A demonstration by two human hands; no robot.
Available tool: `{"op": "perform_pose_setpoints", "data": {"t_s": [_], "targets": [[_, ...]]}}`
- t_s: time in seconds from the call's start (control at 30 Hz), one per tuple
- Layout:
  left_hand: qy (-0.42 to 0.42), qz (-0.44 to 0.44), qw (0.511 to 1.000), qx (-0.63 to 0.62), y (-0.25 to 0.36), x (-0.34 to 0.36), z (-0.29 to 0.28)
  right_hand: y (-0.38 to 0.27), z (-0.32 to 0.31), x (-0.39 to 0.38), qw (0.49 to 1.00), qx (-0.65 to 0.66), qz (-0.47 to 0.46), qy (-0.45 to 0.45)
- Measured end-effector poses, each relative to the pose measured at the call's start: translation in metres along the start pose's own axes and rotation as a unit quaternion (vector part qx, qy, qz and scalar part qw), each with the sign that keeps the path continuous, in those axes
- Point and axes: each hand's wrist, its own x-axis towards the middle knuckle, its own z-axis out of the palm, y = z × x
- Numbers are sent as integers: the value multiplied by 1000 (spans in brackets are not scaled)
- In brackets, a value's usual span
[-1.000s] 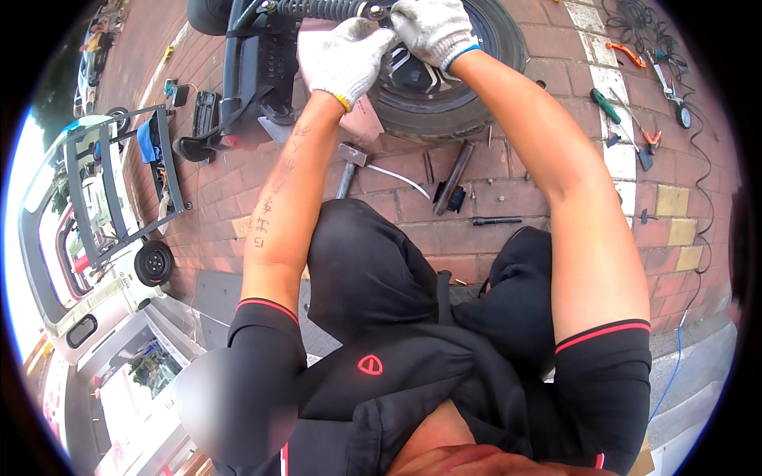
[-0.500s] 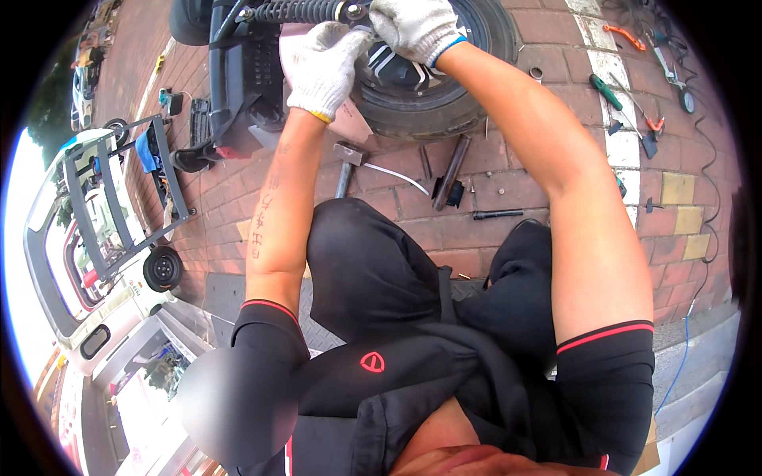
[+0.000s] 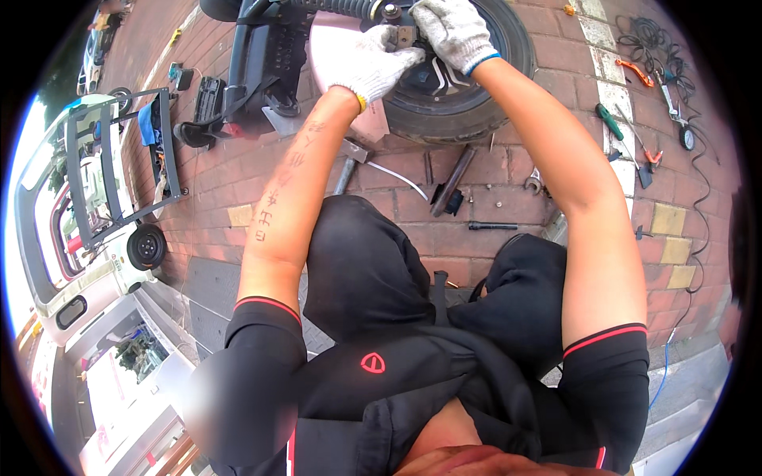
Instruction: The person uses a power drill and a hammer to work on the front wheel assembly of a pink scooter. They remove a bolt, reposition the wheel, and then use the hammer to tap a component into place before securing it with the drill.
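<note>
Seen from my head, my gloved left hand was at the lower end of the coil-spring shock absorber, its thumb spread away from its fingers, with the small metal block just at the mouth of that gap; whether they pinched it, I could not tell. My gloved right hand was bent over the block's other side, its fingertips hidden, so I could not tell what they closed on. The bolt head sat just beyond the block, and the wheel lay beneath my right hand. A pink sheet was left of my left hand; nearer my knees lay a hammer, a metal tube and an open-ended wrench. Good work here, I judged, called for steadying the block with one hand, working with the other, and keeping glove fabric clear of pinch points.
</note>
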Motion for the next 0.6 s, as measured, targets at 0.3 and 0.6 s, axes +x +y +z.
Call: {"op": "perform_pose_setpoints", "data": {"t_s": [0.3,0.6], "targets": [[-11,-20,994,103,19,-11,-2,25,2,-26,954,75,279,84],[16,-46,999,23,32,-8,2,41,-11,-48,972,64,226,-10]]}}
